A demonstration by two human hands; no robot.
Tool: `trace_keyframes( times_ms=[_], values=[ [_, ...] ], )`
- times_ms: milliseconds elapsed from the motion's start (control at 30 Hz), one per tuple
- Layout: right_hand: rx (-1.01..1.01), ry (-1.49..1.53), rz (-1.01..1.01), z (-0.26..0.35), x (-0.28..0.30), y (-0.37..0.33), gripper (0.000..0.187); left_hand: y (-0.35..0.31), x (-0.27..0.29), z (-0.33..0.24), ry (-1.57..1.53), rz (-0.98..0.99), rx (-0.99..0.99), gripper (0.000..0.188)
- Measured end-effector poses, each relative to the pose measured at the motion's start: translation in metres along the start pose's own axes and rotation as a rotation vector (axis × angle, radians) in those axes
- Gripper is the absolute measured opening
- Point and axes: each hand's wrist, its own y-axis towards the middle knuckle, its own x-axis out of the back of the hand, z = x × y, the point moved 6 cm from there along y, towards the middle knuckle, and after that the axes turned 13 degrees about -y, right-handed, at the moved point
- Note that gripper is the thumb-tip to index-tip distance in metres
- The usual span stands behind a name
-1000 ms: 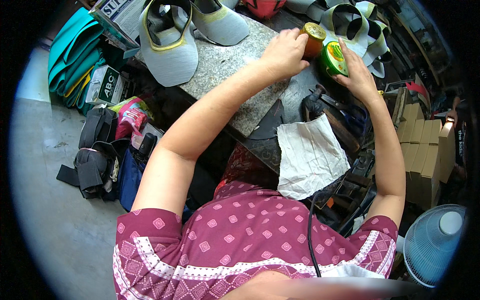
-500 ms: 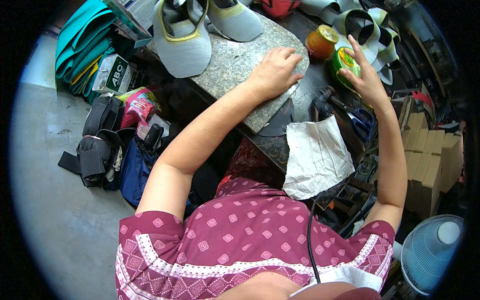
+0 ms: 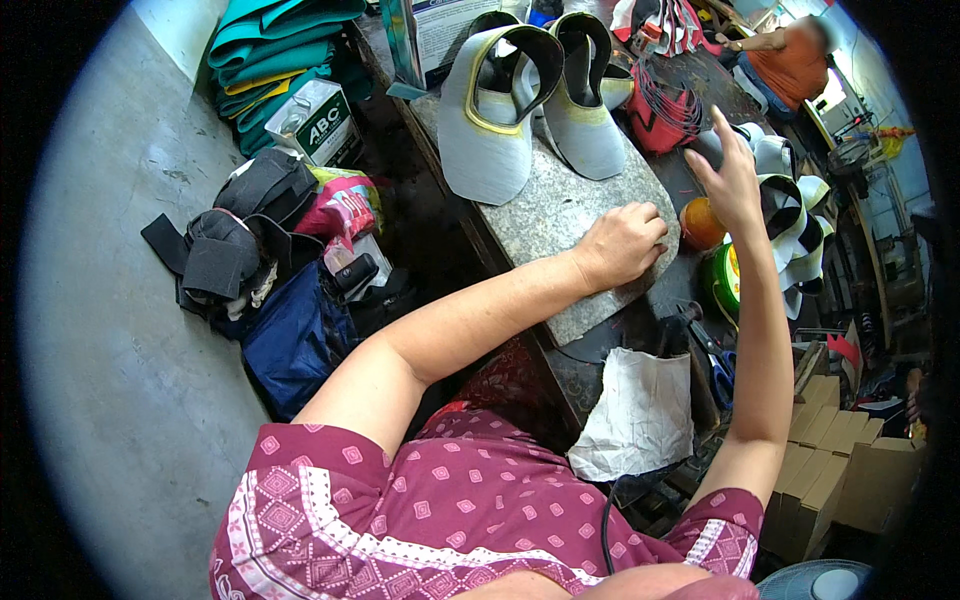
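Observation:
My left hand [image 3: 625, 245] rests on the grey speckled stone slab [image 3: 540, 230], its fingers curled in; whether anything is inside them is hidden. My right hand [image 3: 733, 180] is raised over the far right of the bench, thumb and fingers apart, holding nothing. Close under it stand a jar of amber stuff [image 3: 702, 222] and a green tub [image 3: 720, 280], partly covered by my forearm. Two grey shoe uppers [image 3: 488, 160] with yellowish edges stand at the slab's far end. More pale uppers [image 3: 790, 225] are heaped beyond my right wrist.
A crumpled white cloth [image 3: 640, 415] hangs at the bench's near edge, beside blue-handled scissors [image 3: 722, 380]. A red bundle with dark cord [image 3: 660, 115] lies at the back. Cardboard boxes [image 3: 815, 460] and a fan [image 3: 815, 580] are at right. Another person [image 3: 790, 65] sits far off.
The view has shifted, showing more of the bench's far end. My right hand has left the green tub and reaches farther away, past the jar. My left fingers have curled in on the slab.

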Motion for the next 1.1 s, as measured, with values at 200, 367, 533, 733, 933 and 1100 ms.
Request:
trace_keyframes(
  times_ms=[200, 367, 533, 733, 933, 1100],
  values=[
    [-0.001, -0.226, -0.034, 0.01, -0.068, 0.082, 0.095, 0.003, 0.013, 0.002, -0.031, -0.113, 0.041, 0.013],
    [-0.184, -0.34, 0.341, -0.01, -0.131, 0.083, 0.106, 0.001, 0.013, 0.005, -0.052, -0.16, 0.009, 0.01],
    [-0.047, -0.211, 0.214, -0.018, -0.13, 0.091, 0.104, 0.004, 0.003, 0.01, -0.001, -0.054, 0.054, 0.012],
    [0.166, 0.229, -0.174, 0.042, -0.039, 0.061, 0.076, -0.001, 0.095, -0.044, -0.147, -0.494, -0.286, 0.017],
    [0.039, 0.624, 0.423, 0.134, -0.037, -0.062, 0.069, -0.022, 0.285, 0.038, 0.403, -1.029, -0.187, 0.058],
    [0.131, 0.588, 0.42, 0.164, -0.057, -0.072, 0.073, 0.004, 0.311, 0.19, -0.307, -0.665, 0.357, 0.114]
  ],
)
